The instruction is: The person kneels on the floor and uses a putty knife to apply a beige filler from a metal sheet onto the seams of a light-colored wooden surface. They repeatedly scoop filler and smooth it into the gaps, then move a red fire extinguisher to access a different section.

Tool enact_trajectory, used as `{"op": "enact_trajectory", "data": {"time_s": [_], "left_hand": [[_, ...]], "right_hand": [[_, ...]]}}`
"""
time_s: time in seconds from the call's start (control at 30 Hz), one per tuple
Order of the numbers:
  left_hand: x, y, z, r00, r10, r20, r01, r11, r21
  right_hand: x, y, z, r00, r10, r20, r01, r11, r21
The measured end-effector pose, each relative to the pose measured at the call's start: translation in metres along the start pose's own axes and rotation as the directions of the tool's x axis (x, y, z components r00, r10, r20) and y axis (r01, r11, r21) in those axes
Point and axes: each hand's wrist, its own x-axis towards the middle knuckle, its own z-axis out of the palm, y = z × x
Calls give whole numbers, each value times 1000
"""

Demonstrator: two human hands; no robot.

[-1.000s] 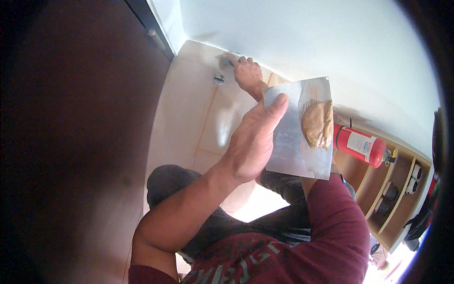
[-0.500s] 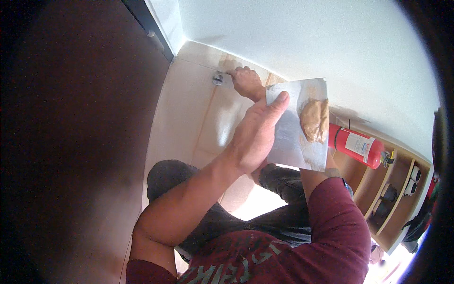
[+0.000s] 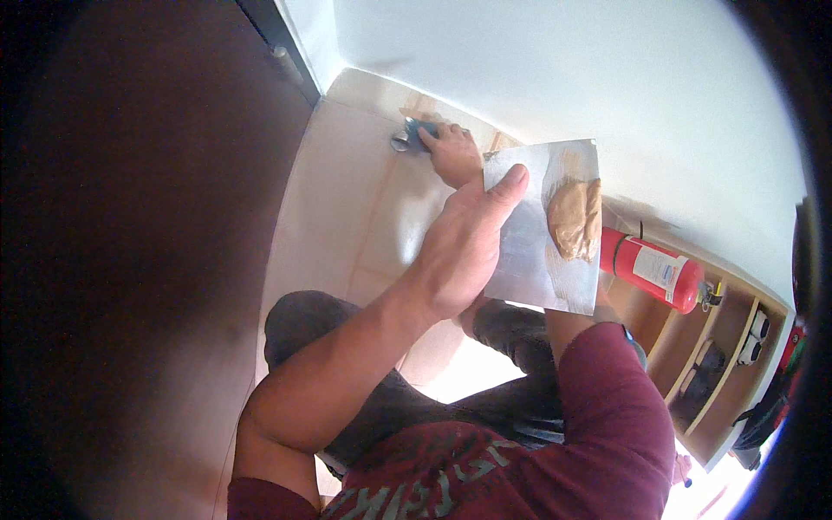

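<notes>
Two hands busy: left hand gripping metal plate loaded with tan filler, fingers clenched on its edge; right hand wrapped round putty knife, pressed at floor by wall. Spreading step; next, probably fresh filler off the plate.

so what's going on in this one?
A person crouches by the foot of a white wall. The left hand holds a flat metal plate carrying a lump of tan putty. The right hand reaches down to the floor edge, gripping a small blue-handled tool against the tile. A red fire extinguisher lies beside wooden shelves.
</notes>
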Motion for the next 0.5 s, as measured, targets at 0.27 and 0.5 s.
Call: {"op": "enact_trajectory", "data": {"time_s": [0.27, 0.5], "left_hand": [[-7, 4, 6, 999, -13, 42, 22, 975, -222], [-11, 1, 6, 996, -53, 72, 63, 987, -145]], "right_hand": [[19, 39, -44, 987, 63, 145, -76, 994, 84], [35, 8, -51, 987, -48, 151, 42, 998, 40]]}}
